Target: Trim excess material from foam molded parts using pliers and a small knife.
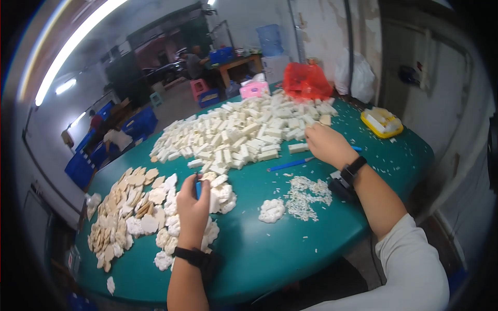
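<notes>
My left hand [193, 207] is closed around a small blue and dark tool [198, 187], most of it hidden by my fingers. It is over the near edge of a heap of white carved, bumpy pieces [223, 194]. My right hand [329, 145] reaches to the right edge of a large pile of whitish rectangular blocks [233, 129], its fingers curled down; whatever they hold is hidden. Beside it lies a loose block [298, 149]. A slim blue-handled tool [290, 165] rests under that hand, and blue shows again past the wrist.
Flat beige and white scalloped pieces [124, 207] cover the green table's left side. One bumpy white piece [272, 211] lies beside scattered white slivers [308, 197]. A black device [342, 187], red bag [307, 82], pink pack [254, 89] and yellow tray [381, 123] also stand there. People sit farther back.
</notes>
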{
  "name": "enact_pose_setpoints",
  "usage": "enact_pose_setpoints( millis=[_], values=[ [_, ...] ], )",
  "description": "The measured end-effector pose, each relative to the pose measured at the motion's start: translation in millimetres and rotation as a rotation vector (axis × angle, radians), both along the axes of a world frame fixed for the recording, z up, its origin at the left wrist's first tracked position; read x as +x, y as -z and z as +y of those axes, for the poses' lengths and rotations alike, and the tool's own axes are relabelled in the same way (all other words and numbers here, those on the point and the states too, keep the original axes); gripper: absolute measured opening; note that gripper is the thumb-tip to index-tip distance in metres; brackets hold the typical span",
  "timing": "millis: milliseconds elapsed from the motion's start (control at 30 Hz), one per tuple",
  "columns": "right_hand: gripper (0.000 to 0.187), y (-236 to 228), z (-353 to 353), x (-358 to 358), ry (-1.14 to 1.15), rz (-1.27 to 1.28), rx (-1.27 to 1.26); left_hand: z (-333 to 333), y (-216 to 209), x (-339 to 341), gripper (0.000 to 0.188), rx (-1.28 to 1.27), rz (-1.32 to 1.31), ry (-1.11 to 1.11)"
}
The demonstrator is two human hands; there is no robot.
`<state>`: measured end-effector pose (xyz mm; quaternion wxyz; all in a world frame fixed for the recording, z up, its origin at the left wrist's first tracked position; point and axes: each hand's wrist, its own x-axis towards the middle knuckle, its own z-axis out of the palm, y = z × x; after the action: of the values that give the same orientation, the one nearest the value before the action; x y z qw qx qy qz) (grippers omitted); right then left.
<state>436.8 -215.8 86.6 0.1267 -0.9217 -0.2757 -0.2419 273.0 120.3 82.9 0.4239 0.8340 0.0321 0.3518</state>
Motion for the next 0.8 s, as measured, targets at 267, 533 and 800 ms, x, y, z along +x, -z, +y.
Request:
enact_pose_setpoints(
  millis=[267,533,800],
  values=[
    [0.018,-12.2,41.5,-56.3,-0.295,-0.129,0.334,12.4,28.0,10.1,0.033,-0.546,0.151,0.353],
    [0.023,-49.6,109.1,-167.1,-1.31,0.052,0.053,2.9,26.3,18.9,0.031,-0.844,0.132,0.484],
    [0.082,-92.3,270.4,-327.7,-1.845,0.618,0.149,5.2,28.4,28.8,0.032,-0.935,0.057,0.524]
  ],
)
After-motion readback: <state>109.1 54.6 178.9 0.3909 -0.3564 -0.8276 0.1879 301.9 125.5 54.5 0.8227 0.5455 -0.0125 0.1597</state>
